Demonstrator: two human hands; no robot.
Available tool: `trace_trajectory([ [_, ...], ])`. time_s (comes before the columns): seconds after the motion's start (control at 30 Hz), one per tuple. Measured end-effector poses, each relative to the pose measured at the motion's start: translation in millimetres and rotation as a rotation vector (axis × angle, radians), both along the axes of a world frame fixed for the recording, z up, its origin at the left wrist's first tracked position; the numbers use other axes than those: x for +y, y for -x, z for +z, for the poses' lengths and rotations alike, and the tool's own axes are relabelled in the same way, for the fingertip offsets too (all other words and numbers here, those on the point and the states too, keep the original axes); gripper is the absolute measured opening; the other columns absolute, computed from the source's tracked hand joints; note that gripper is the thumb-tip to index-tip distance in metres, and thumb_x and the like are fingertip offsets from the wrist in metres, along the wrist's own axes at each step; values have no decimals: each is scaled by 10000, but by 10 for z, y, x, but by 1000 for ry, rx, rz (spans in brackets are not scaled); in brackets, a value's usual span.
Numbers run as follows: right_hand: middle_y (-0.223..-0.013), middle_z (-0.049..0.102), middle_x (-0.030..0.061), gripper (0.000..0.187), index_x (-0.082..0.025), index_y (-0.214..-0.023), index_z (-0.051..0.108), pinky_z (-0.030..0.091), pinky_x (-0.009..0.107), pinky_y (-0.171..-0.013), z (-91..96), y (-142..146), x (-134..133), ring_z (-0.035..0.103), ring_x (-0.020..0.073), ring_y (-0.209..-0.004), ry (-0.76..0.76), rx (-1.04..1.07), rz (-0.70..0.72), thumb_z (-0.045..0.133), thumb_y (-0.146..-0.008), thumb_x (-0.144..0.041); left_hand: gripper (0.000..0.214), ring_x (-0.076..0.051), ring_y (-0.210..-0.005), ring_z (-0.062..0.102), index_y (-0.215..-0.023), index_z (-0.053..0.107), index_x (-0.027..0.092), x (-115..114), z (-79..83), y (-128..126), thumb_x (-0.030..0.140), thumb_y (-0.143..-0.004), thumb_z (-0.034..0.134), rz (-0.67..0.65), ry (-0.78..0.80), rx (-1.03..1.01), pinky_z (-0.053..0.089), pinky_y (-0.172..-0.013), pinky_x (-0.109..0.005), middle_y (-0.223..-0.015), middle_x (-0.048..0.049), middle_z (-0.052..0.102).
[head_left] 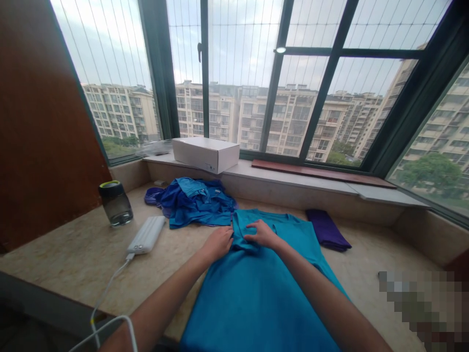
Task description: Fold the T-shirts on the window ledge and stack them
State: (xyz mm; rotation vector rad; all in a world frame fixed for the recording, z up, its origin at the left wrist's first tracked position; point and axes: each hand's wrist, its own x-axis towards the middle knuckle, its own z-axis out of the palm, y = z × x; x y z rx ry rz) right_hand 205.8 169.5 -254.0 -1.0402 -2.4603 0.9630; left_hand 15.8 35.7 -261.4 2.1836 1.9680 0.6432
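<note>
A teal T-shirt (256, 298) is spread out before me, its neck end lying toward the window and its lower part running down toward my body. My left hand (222, 241) is closed on the shirt's left edge near the shoulder, with its fingertips partly hidden. Over the upper part of the shirt is my right hand (262, 233), fingers bent and thumb apart, touching the cloth. Between the two hands the fabric is bunched into small folds.
A crumpled pile of blue clothes (200, 203) lies behind my left hand. To the right sits a folded purple cloth (327, 230). A white power bank (147, 234) with a cable (110, 288), a dark bottle (116, 204) and a white box (205, 154) on the sill stand leftward.
</note>
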Motion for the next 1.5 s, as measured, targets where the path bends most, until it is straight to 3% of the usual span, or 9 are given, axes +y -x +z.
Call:
trace_trajectory([
  [0.13,-1400,617,145,603,-246,-1224,759,431,424,-1076,-30,-46,-35,575,372,-1268,-212,-134,116,845,-709,-548,423,-298,-1240,610,-1304,626,174,-75,-15,-26,100,-922,463,-36,27,88,419,-1125,-488,-1342,-136,661],
  [0.27,-1313,687,122,308,-227,-1159,787,470,349,-1011,-38,-7,-71,641,302,-1188,-312,-146,135,672,-906,-359,425,-262,-1193,634,-1334,611,182,-90,24,-52,114,-935,482,-92,20,176,491,-1041,-385,-1299,-117,675],
  [0.4,-1165,767,70,297,-213,-1108,790,504,291,-951,100,63,71,692,238,-1089,-293,-98,7,526,-974,-240,253,-222,-1028,686,-1147,685,190,-48,60,-71,157,-952,528,-54,14,233,520,-922,-297,-1096,-89,710],
  [0.6,-1373,666,127,437,-142,-1396,613,469,322,-1055,301,-225,520,619,236,-1264,-285,-99,-268,379,-1035,-219,259,-301,-905,671,-940,681,162,58,150,60,189,-977,425,-38,-28,311,524,-843,-416,-924,-137,681],
  [0.8,-1452,609,108,437,-185,-1405,609,408,387,-1142,138,-1019,424,547,279,-1355,-307,-187,-236,525,-1000,-323,402,-302,-1128,646,-1229,644,147,520,234,-83,307,-1011,347,-120,-154,220,497,-1022,-447,-1207,-154,686],
  [1.0,-1654,312,136,616,-154,-1576,380,191,504,-1252,-143,-1649,326,236,305,-1549,-271,-317,-290,372,-1050,-474,595,-363,-1501,340,-1521,453,120,1010,19,-371,416,-1006,417,6,173,262,316,-1195,-524,-1609,-192,395],
  [1.17,-1695,190,119,687,-198,-1611,305,164,523,-1247,-223,-1717,365,162,299,-1569,-207,-354,-274,257,-1050,-591,654,-350,-1553,202,-1607,310,185,969,-98,-202,512,-1040,309,69,278,327,209,-1221,-564,-1680,-163,236],
  [1.37,-1714,98,93,757,-225,-1636,214,65,548,-1250,-289,-1650,359,78,316,-1579,-184,-423,-294,237,-1023,-669,652,-374,-1555,178,-1598,337,204,866,-114,-245,522,-1029,346,38,276,338,222,-1209,-563,-1685,-156,218],
  [1.5,-1678,243,159,717,-170,-1592,356,183,550,-1228,-218,-1631,418,219,371,-1544,-222,-436,-283,348,-1024,-607,592,-365,-1494,351,-1522,466,206,920,4,-258,511,-1025,363,12,284,349,316,-1172,-522,-1614,-166,398],
])
